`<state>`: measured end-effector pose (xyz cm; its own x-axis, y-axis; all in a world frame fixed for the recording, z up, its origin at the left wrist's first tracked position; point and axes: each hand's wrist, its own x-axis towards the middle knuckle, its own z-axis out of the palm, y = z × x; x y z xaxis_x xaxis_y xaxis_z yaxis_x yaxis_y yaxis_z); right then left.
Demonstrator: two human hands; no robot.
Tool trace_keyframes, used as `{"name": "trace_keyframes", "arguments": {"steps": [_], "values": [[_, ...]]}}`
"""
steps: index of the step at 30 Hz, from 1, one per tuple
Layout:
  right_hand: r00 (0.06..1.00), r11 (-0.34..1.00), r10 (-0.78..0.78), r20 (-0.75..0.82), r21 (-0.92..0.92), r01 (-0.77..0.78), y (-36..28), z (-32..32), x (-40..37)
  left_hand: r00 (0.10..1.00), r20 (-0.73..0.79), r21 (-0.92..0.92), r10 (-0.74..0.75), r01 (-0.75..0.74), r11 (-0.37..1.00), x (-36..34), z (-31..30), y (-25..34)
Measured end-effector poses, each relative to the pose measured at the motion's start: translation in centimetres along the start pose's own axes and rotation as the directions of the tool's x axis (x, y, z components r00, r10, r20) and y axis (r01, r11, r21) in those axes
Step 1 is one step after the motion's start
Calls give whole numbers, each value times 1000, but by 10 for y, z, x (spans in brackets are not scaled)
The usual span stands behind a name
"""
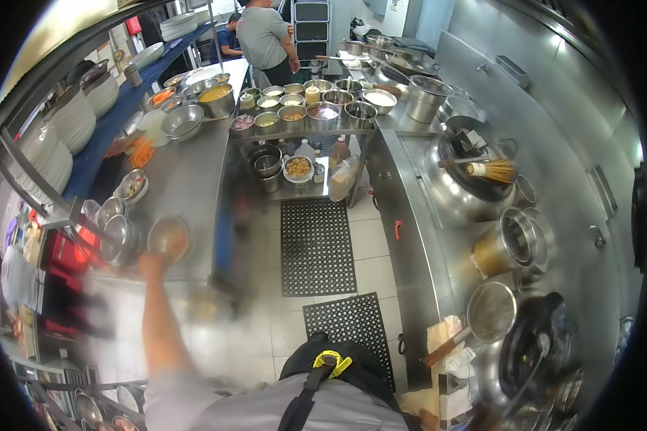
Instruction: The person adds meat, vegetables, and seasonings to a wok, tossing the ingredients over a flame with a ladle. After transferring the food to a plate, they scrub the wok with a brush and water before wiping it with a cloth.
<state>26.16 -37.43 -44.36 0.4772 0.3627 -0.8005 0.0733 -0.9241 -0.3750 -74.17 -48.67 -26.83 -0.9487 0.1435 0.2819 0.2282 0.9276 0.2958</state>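
My left arm reaches forward to the steel counter on the left. My left hand (152, 264), blurred by motion, is closed at the near rim of a round metal bowl (169, 239) with something orange-brown in it. Several nested metal bowls (118, 238) stand just left of it. At the bottom edge, a small part of my right hand (428, 419) shows beside pale cloths (455, 381); its fingers cannot be made out.
A rack of filled metal containers (292, 117) stands ahead, past black floor mats (318, 248). Along the right are a wok with a brush (492, 170), pots (514, 237) and a strainer (492, 312). Two people (264, 36) are at the back. Stacked plates (65, 122) line the left shelf.
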Motion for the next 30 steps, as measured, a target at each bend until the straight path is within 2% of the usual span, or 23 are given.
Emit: {"name": "trace_keyframes", "arguments": {"steps": [3,4,6,8,10,11,14,16,17,18,19,20,21,22,23,24,25,26,27,28,29,30], "values": [[999,999,-1,-32,-36,0,8,-4,-5,994,-106,73,37,-30,997,4,-10,7],[1000,999,3,-28,-31,-4,11,-3,-7,979,-120,97,163,-152,984,17,5,-12],[999,998,-4,-48,-61,1,9,-3,-7,974,-160,35,159,-155,987,31,16,-31],[1000,999,-26,-13,-34,25,6,-4,-14,954,-229,-65,194,-214,975,53,35,-56],[994,996,-79,79,57,74,0,-3,-21,967,-245,-378,65,-157,912,74,59,-56],[996,996,-62,71,64,58,-4,0,-21,972,-234,-523,3,-128,843,76,60,-50],[997,997,-37,74,65,32,4,-5,-16,996,-39,-825,85,-80,559,22,32,44],[994,986,-108,-23,-128,104,2,-2,-8,956,261,-935,135,215,282,-41,1,131],[983,957,-170,62,-227,180,4,-3,1,908,353,-936,226,342,89,-82,-17,175],[983,941,-184,-13,-291,173,-2,-4,-20,833,438,-868,337,489,-80,-128,-36,216],[980,940,-200,-21,-287,186,-12,-7,-47,732,504,-737,458,641,-213,-172,-51,254],[930,891,-368,25,-278,360,7,-7,-28,630,547,-692,551,711,-126,-210,-60,282],[957,944,-291,20,-158,290,1,-9,-59,521,577,-650,628,760,-34,-246,-68,308],[955,888,-272,117,-352,296,-31,-29,-117,455,617,-626,642,778,50,-289,-78,337],[909,861,-387,157,-291,417,-17,-35,-110,400,652,-606,644,786,125,-325,-85,360],[677,486,-716,170,-575,658,7,-36,-72,275,660,-568,699,791,225,-350,-75,380],[670,543,-729,143,-476,692,-52,-70,-169,207,642,-585,738,755,297,-402,-122,409],[587,568,-805,86,-173,804,-74,-96,-208,143,645,-566,751,750,343,-435,-116,429],[488,503,-864,-126,-273,820,-93,-114,-229,83,649,-548,757,741,388,-463,-109,448],[342,423,-901,-266,-363,830,-114,-141,-245,3,609,-573,793,694,437,-499,-124,471],[74,267,-943,-325,-602,753,-133,-171,-256,-76,564,-602,822,644,472,-538,-143,496],[158,338,-933,-324,-639,690,-140,-190,-250,-141,520,-685,842,520,510,-568,-149,520]]}}
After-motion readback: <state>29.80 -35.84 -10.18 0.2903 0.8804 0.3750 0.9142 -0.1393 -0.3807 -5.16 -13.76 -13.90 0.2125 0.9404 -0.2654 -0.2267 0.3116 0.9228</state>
